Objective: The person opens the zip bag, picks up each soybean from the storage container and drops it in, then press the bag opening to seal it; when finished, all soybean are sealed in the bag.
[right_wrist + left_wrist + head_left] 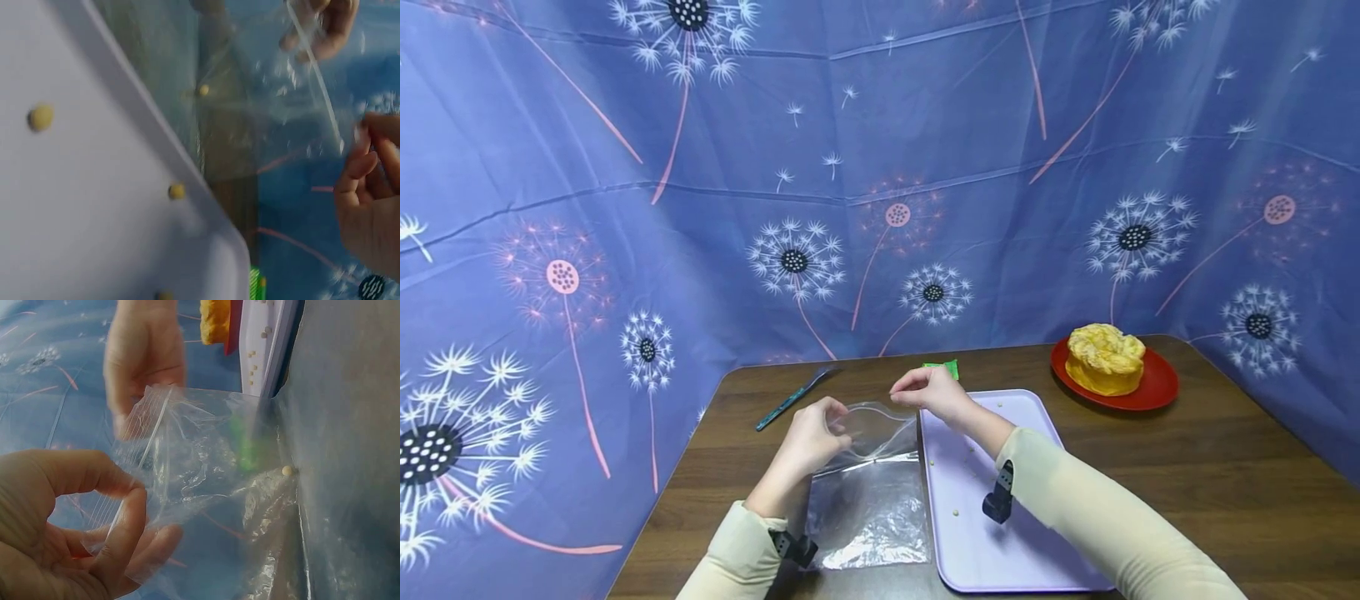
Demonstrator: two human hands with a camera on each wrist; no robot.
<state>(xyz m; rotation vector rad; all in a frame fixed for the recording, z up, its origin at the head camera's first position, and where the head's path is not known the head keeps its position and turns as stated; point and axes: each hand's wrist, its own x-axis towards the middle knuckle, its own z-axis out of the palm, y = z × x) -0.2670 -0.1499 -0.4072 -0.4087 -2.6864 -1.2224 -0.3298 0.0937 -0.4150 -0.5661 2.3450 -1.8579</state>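
A clear zip-top plastic bag (868, 512) lies on the table with its upper part lifted and its mouth parted. My left hand (811, 437) pinches the left side of the mouth between thumb and fingers, close to the white zip line in the left wrist view. At the opposite corner, my right hand (934, 395) pinches the bag's edge with thumb and fingertips. One small pale-yellow ball (287, 470) shows at the bag's lower part in the left wrist view. Right beside the bag, a lilac tray (977, 550) carries several similar balls (41, 117), scattered apart.
Behind the bag to the left lies a fork (793, 398) with a blue patterned handle. A green packet (952, 368) is behind my right hand. At the back right, a yellow bread-like cake (1105, 362) sits on a red plate (1167, 385). A blue dandelion-print cloth (880, 125) hangs behind the table.
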